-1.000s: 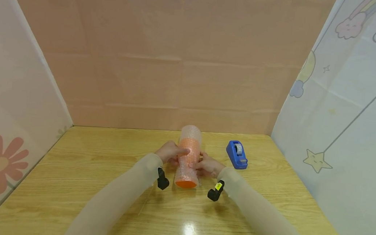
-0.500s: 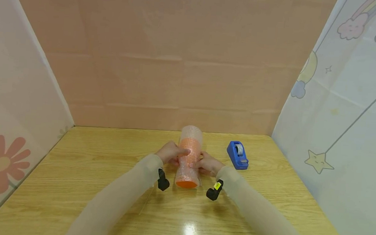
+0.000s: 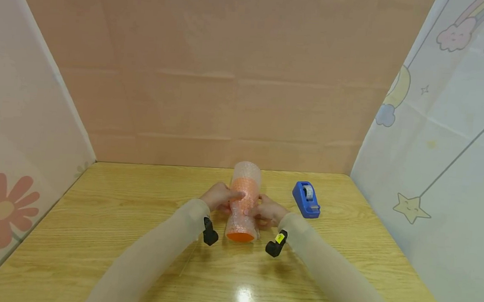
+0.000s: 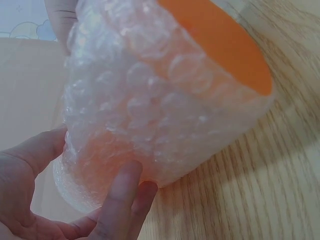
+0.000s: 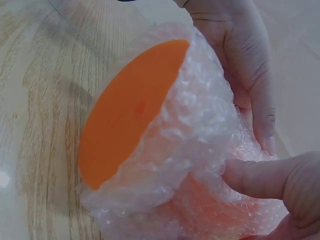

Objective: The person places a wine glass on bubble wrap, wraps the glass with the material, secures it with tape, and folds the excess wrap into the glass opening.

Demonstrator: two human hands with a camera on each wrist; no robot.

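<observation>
An orange object in bubble wrap (image 3: 245,184), roughly cylindrical and narrower at the middle, lies lengthwise on the table in the head view. Its flat, round orange end (image 5: 130,115) faces the person and stays uncovered by the wrap. My left hand (image 3: 220,196) holds it from the left, thumb across the top. From the other side my right hand (image 3: 269,211) grips it a little nearer the person. The left wrist view shows the left hand's fingers (image 4: 120,200) curved against the bubbles. In the right wrist view the right thumb (image 5: 255,177) presses into the wrap.
A blue tape dispenser (image 3: 306,200) with a roll of tape stands on the wooden table (image 3: 137,195), right of the wrapped object. A brown panel (image 3: 230,75) rises behind the table. Patterned panels border both sides. A thin strand lies on the table by the left forearm.
</observation>
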